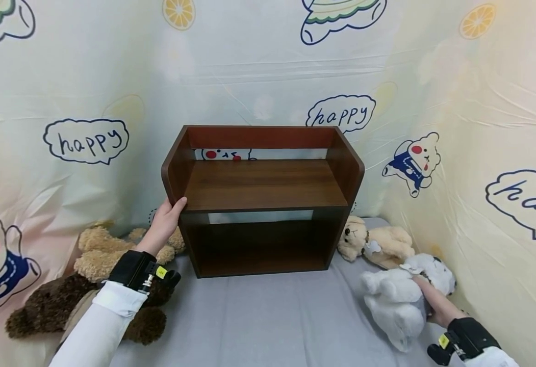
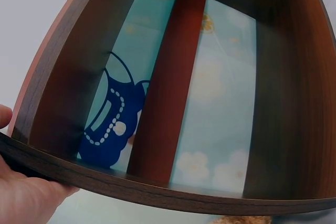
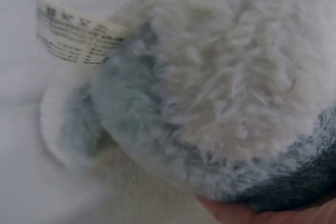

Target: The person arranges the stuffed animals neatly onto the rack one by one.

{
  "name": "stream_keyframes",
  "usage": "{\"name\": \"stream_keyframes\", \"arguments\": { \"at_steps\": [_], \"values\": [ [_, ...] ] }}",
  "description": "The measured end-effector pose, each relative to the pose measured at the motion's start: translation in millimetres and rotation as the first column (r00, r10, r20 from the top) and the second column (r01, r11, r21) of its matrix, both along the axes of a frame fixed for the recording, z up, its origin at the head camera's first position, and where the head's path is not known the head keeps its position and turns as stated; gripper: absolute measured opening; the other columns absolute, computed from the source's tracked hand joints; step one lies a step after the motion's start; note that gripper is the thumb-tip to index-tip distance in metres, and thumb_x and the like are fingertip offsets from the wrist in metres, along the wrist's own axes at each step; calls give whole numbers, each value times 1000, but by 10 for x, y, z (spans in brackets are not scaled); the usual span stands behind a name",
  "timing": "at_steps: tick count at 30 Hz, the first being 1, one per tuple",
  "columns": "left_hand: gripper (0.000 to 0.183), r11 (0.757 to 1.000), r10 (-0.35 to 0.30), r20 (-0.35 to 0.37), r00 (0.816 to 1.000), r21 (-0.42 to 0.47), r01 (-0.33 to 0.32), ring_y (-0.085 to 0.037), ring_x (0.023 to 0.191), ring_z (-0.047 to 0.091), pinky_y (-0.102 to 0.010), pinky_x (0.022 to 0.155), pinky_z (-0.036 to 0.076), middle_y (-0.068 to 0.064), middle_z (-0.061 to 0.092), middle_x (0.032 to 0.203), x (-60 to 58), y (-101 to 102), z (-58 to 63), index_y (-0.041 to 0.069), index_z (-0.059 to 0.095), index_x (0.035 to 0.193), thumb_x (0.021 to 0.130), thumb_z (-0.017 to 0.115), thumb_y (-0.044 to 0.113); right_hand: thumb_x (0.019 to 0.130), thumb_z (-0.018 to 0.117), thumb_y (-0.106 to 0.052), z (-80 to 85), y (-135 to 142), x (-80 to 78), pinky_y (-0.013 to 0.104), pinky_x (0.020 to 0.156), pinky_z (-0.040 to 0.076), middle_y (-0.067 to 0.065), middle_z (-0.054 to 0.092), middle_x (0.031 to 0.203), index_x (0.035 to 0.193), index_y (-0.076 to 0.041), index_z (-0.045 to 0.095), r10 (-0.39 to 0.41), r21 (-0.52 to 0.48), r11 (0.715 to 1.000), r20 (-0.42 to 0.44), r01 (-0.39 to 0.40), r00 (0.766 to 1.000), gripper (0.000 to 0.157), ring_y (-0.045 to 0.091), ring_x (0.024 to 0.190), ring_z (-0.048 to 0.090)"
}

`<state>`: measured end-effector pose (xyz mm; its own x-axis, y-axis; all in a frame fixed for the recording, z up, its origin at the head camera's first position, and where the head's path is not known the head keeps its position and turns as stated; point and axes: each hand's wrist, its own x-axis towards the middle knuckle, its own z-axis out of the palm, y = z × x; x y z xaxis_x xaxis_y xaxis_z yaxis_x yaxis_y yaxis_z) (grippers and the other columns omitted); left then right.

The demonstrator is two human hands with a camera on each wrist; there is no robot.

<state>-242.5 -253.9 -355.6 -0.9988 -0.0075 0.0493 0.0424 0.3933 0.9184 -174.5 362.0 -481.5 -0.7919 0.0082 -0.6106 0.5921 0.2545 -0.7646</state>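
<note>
A dark brown two-tier wooden shelf [image 1: 268,183] stands upright in the middle of the head view. My left hand [image 1: 164,224] grips the front edge of its left side panel, thumb on the front. In the left wrist view, the left hand [image 2: 29,198] shows at the lower left, against the shelf's side panel [image 2: 157,190]. At the lower right, my right hand [image 1: 437,303] holds a white and grey plush toy [image 1: 393,306] by its body, the fingers partly hidden. The right wrist view is filled by the toy's fur [image 3: 236,77], with a printed fabric tag [image 3: 79,35].
A cream plush dog [image 1: 389,242] lies right of the shelf, just behind the white toy. Left of the shelf are a light tan plush [image 1: 102,252] and a dark brown plush [image 1: 54,303], partly behind the left arm. Grey cloth [image 1: 268,316] covers the surface; printed curtains [image 1: 249,86] hang around.
</note>
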Motion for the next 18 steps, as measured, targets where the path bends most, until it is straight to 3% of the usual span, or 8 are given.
{"name": "stream_keyframes", "arguments": {
  "at_steps": [4, 10, 18],
  "values": [
    [67, 1000, 5, 15, 1000, -17, -5, -37, 136, 10, -61, 102, 12, -17, 8, 151, 12, 5, 8, 14, 0, 148, 97, 29, 47, 89, 31, -61, 37, -18, 3, 66, 99, 10, 42, -20, 134, 134, 13, -20, -2, -2, 1000, -33, 2, 999, 100, 57, 124, -9],
    [66, 1000, 6, 14, 1000, -23, -5, -37, 136, 11, -61, 103, 12, -17, 8, 151, 9, -3, 6, 13, 0, 147, 97, 28, 46, 91, 35, -57, 82, -71, 49, 62, 101, 15, 38, -12, 139, 138, 13, -9, -33, 49, 998, -78, 37, 996, 95, 53, 128, -2],
    [67, 1000, 6, 15, 1000, -24, -6, -37, 136, 11, -61, 103, 12, -17, 9, 151, 3, -5, 2, 13, 1, 147, 97, 29, 47, 90, 39, -55, 128, -185, 113, 54, 105, 17, 38, -2, 141, 136, 17, -8, -101, 85, 990, -128, 113, 987, 97, 47, 131, 8]
  ]
}}
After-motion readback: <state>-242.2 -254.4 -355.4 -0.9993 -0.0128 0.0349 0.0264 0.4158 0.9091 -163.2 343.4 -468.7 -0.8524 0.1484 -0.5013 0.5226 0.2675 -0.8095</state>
